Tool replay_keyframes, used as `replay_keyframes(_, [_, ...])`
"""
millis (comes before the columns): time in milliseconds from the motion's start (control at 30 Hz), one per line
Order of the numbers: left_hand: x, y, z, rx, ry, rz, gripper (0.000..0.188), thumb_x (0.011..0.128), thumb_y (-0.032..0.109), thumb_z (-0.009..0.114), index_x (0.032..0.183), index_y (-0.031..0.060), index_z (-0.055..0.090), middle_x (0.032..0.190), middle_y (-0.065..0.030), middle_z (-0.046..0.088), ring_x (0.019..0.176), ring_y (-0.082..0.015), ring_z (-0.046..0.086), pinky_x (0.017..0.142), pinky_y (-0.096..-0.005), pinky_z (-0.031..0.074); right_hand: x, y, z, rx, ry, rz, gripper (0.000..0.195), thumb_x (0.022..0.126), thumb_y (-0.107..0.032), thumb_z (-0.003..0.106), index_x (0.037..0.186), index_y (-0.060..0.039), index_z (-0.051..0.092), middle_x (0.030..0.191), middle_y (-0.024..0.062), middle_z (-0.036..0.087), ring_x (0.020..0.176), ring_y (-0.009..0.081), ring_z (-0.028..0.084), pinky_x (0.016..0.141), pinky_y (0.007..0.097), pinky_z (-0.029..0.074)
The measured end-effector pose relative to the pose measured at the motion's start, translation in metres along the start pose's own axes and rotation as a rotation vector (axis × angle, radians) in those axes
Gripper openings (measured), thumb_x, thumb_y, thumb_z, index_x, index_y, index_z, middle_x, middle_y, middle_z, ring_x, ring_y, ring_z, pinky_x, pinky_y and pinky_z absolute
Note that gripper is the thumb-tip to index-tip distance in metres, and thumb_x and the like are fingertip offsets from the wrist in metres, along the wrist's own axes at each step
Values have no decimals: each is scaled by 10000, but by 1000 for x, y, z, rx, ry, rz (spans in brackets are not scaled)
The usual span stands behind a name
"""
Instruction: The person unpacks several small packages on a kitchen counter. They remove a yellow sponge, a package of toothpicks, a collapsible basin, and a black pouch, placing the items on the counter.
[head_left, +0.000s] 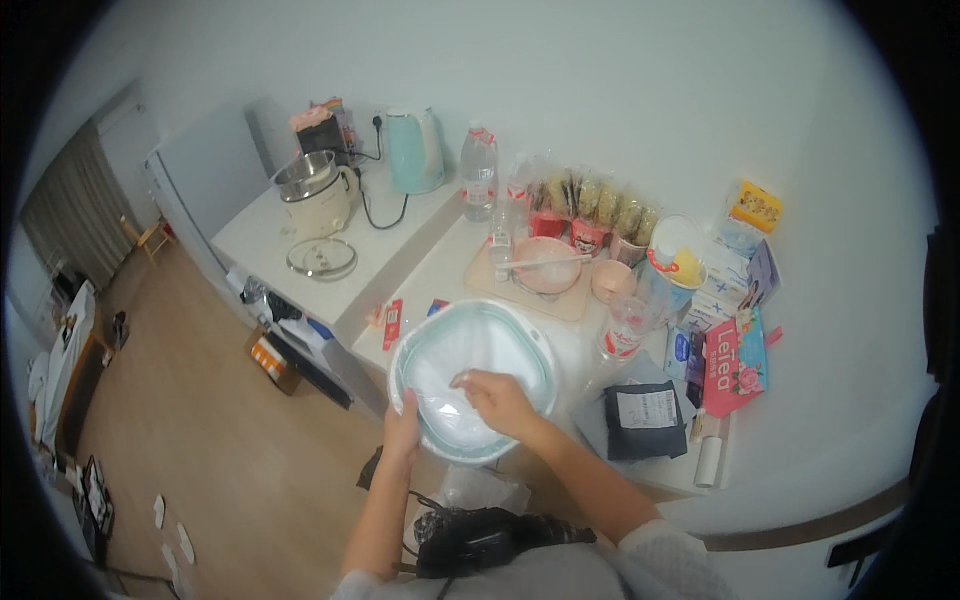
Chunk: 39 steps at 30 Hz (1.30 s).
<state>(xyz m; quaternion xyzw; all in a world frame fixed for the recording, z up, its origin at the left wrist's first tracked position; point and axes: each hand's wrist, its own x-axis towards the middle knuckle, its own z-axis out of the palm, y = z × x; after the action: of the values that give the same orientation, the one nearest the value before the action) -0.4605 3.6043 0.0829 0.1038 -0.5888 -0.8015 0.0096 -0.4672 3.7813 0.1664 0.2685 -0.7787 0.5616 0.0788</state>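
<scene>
A white and mint-green plastic basin, which looks collapsible, is held up in front of me over the table's front edge. Clear plastic film with shiny creases seems to cover it. My left hand grips the basin's near left rim, thumb on top, its other fingers hidden beneath. Over the middle of the basin is my right hand, palm down, with thumb and fingertips drawn together. Whether those fingertips pinch the film cannot be made out.
Behind the basin, a pink bowl with chopsticks rests on a beige board. Water bottles and packaged snacks line the wall. A dark parcel lies right. On the left counter stand a mint kettle and an electric pot.
</scene>
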Motion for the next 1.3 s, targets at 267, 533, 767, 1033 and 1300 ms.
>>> replay_keyframes(267, [-55, 1, 17, -34, 157, 9, 425, 897, 258, 404, 1179, -58, 371, 1131, -143, 472, 1020, -199, 457, 862, -311, 369, -51, -27, -28, -64, -247, 42, 126, 796, -94, 491, 890, -62, 568, 800, 117, 599, 731, 296, 580, 631, 347, 457])
replay_keyframes(533, [-73, 31, -5, -13, 197, 67, 457, 895, 300, 400, 1165, -68, 387, 1101, -151, 495, 967, -211, 493, 827, -316, 397, -64, -14, -70, -445, -344, 92, 398, 728, -349, 594, 1010, -74, 531, 874, 123, 592, 783, 311, 564, 677, 369, 449])
replay_keyframes(767, [-66, 32, -13, -179, 306, -7, 470, 891, 319, 402, 1158, -67, 387, 1110, -161, 488, 967, -226, 499, 823, -319, 407, -69, 5, -51, -380, -4, -291, 211, 694, -57, 565, 904, -56, 571, 789, 110, 601, 685, 279, 578, 602, 340, 464])
replay_keyframes(1033, [-68, 43, -18, -223, 308, 47, 489, 896, 333, 379, 1176, -67, 352, 1143, -162, 465, 1007, -235, 481, 840, -336, 407, -115, 21, 12, 116, 230, 273, 110, 756, -22, 520, 853, -24, 571, 778, 109, 602, 659, 253, 588, 573, 295, 466])
replay_keyframes(1300, [-61, 12, -3, -319, 198, -56, 607, 872, 435, 350, 1219, -59, 291, 1189, -163, 433, 1040, -255, 476, 849, -369, 422, -121, -11, 71, 105, -381, 52, 309, 814, -143, 506, 1110, -63, 472, 977, 182, 555, 904, 313, 541, 767, 365, 425])
